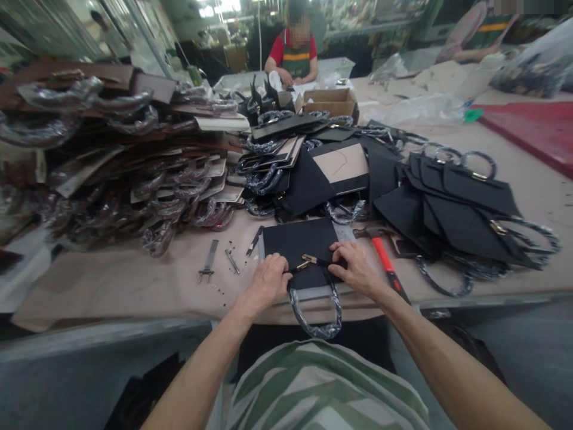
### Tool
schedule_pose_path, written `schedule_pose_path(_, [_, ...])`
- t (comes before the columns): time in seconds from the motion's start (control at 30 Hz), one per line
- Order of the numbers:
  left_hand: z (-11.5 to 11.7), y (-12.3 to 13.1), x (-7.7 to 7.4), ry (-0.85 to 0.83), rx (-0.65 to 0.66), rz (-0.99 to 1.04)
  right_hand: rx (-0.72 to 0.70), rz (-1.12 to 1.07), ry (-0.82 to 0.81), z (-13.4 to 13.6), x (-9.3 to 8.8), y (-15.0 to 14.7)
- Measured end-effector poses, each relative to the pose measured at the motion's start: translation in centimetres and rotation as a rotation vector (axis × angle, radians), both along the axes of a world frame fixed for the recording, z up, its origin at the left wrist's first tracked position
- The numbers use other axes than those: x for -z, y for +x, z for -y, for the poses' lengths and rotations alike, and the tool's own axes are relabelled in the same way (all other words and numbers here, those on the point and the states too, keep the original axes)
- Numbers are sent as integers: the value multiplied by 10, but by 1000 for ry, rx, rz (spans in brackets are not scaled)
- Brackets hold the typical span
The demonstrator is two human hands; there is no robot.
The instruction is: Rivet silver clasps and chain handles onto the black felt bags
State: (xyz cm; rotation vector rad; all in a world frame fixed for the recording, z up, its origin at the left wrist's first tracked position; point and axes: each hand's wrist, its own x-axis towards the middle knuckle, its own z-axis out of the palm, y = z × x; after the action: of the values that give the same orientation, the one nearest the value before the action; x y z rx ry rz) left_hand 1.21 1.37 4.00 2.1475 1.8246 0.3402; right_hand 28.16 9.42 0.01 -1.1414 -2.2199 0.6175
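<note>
One plastic-wrapped handle [320,332] extends from one black bag panel [295,236] on the table [156,283]; over it, left hand [271,278] and right hand [356,266] each pinch one gold-tipped strap [302,266]; one red-handled hammer [382,254] lies right; one cardboard box [333,109] stands beyond

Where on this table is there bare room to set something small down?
Bare tabletop shows at front left, between the brown stack, metal tool and table edge, and at right, between the black pile and red board. The middle is crowded: left hand and right hand over a black panel, black pieces piled beyond, a hammer to the right.
</note>
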Motion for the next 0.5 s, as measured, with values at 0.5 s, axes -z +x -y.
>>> schedule_pose_path(0.5, [13, 1, -19, 31, 420, -416, -388, 373, 245, 15, -28, 4])
